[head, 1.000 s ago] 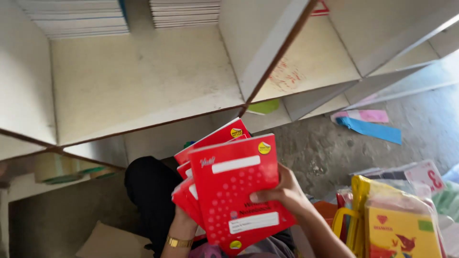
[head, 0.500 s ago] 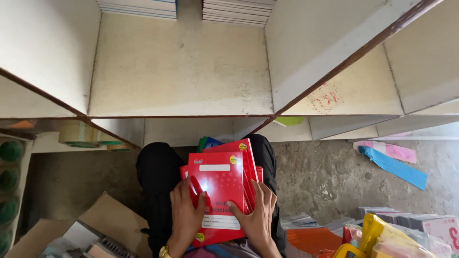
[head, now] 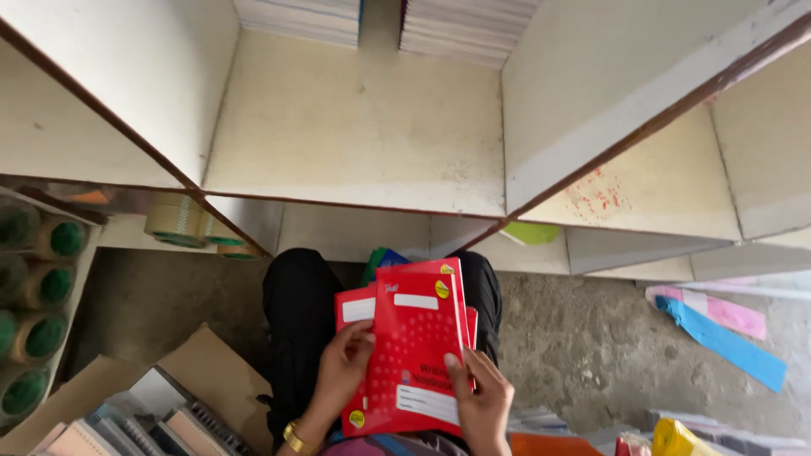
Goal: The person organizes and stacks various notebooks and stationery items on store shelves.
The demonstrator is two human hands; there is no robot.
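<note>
Where the view looks down, a white shelf unit point(head: 355, 143) fills the upper half — its middle bay bare at the front, two stacks of pale notebooks point(head: 384, 24) at the back. Below it lies grey concrete floor point(head: 591, 355), with blue and pink paper strips point(head: 718, 325) off to the right. At lower left sits an open carton point(head: 127, 405) of spiral pads; above it, rolls of tape point(head: 182, 221) and a row of green-capped spools point(head: 38, 287) — what those hold is hard to tell.

Centre frame, over the person's black-trousered lap, a fanned sheaf of red notebooks point(head: 414, 338) is held upright. Left hand point(head: 338, 371) grips the sheaf's left edge, fingers curled around the lower books, a gold bangle at the wrist. Right hand point(head: 481, 397) clasps the lower right corner, thumb pressed flat on the front cover.

Step in hand, by my reading: squaring the loose books into one even stack. Any next move calls for both hands tapping the edges flush.
</note>
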